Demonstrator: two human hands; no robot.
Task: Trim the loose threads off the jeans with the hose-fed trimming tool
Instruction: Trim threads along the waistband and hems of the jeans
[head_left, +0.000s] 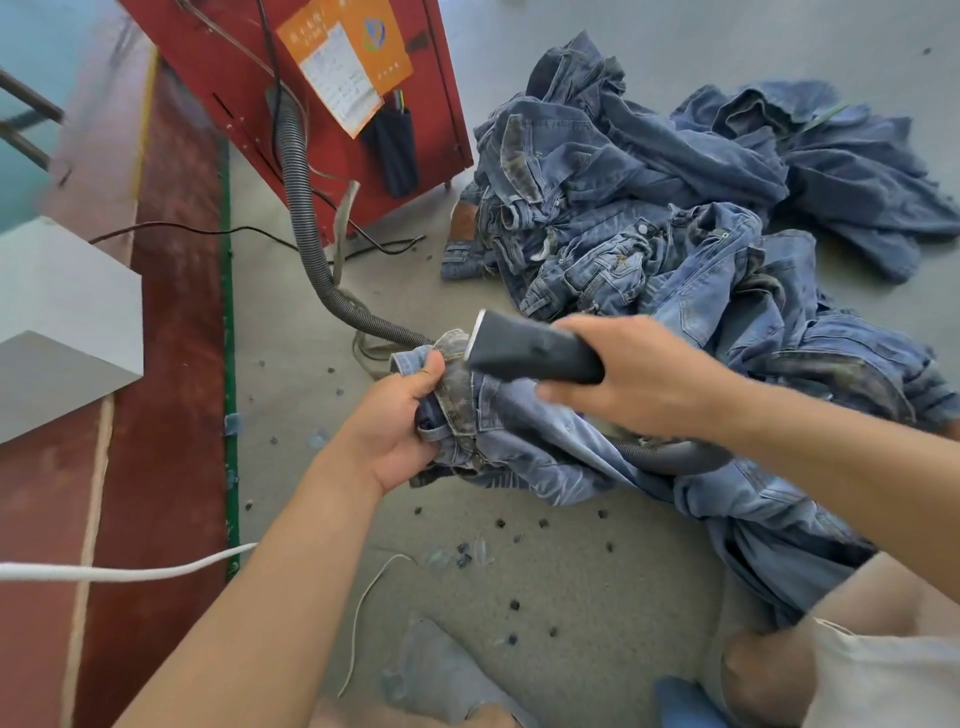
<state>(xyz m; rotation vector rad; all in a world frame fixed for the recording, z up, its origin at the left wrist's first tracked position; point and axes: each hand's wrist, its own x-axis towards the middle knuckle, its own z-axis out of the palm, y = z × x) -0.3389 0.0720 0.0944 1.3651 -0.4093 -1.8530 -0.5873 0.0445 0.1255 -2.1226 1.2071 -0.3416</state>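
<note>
Jeans (519, 441), on floor by knees: waistband bunched in left hand (395, 415), fingers curled round it. Trimmer (530, 351), right hand (639, 379) gripping handle, head at waistband. Trimming underway; pile (649, 208) behind prob. left.

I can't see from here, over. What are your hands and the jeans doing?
Left hand grips jeans at waistband. Right hand holds trimming tool, head on denim. Nothing blocking.
</note>
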